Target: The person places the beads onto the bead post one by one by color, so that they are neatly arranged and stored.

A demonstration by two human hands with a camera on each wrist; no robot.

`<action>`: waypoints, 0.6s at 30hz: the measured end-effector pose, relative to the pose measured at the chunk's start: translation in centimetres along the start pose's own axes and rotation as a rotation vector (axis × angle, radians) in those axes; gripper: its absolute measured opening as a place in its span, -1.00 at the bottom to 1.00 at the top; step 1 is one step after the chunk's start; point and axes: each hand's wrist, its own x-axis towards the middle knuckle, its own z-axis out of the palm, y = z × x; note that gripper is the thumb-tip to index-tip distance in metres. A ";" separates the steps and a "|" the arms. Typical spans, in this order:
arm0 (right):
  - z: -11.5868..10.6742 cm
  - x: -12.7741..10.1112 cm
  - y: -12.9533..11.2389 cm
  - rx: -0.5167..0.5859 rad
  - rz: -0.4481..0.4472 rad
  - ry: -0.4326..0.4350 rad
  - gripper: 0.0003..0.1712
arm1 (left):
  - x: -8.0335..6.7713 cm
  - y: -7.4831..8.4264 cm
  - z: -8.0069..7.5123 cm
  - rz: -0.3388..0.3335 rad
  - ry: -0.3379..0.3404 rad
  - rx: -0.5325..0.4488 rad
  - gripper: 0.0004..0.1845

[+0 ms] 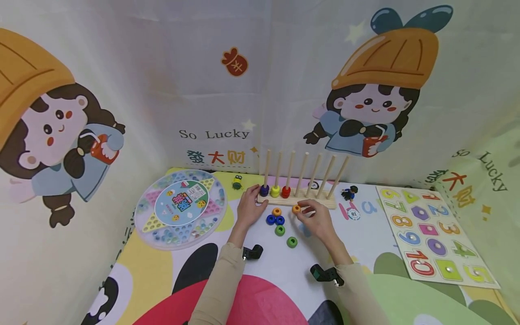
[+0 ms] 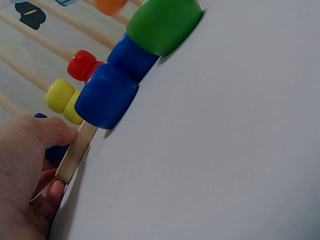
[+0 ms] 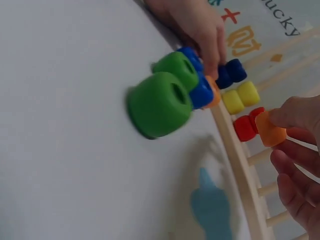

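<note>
A wooden peg stand (image 1: pixel 313 201) with several upright pegs stands at the back of the table. Dark blue beads (image 1: pixel 264 191), yellow beads (image 1: pixel 275 191) and red beads (image 1: pixel 286 192) are threaded low on its three leftmost pegs. My left hand (image 1: pixel 248 208) grips the left end of the base, thumb on its front edge. Between thumb and fingers, my right hand (image 1: pixel 318 219) pinches an orange bead (image 1: pixel 296 209) just in front of the base. Loose on the table lie another orange bead (image 1: pixel 276 212), two blue beads (image 1: pixel 271 220) and two green beads (image 1: pixel 292 242).
To the left lies a round Chinese checkers board (image 1: pixel 180 209), with a small yellow figure (image 1: pixel 237 182) behind it. A dark toy figure (image 1: pixel 350 193) is right of the stand. Further right lies a number-and-shape puzzle board (image 1: pixel 436 237). A printed curtain (image 1: pixel 284 90) hangs behind the table.
</note>
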 end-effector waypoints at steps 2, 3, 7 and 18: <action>-0.5 0.4 -0.1 -0.005 -0.020 0.027 -0.67 | 0.0 0.0 0.0 -0.002 -0.002 -0.005 -0.38; -0.8 0.7 -0.2 -0.009 -0.028 0.036 -0.67 | 0.0 0.0 0.0 -0.002 -0.003 -0.006 -0.38; -1.7 1.5 -0.6 -0.021 -0.069 0.074 -0.68 | 0.0 -0.2 0.2 0.004 -0.003 0.001 -0.38; -4.6 3.9 -3.5 -0.058 -0.158 0.156 -0.71 | 0.1 -0.2 0.2 -0.006 -0.006 0.012 -0.38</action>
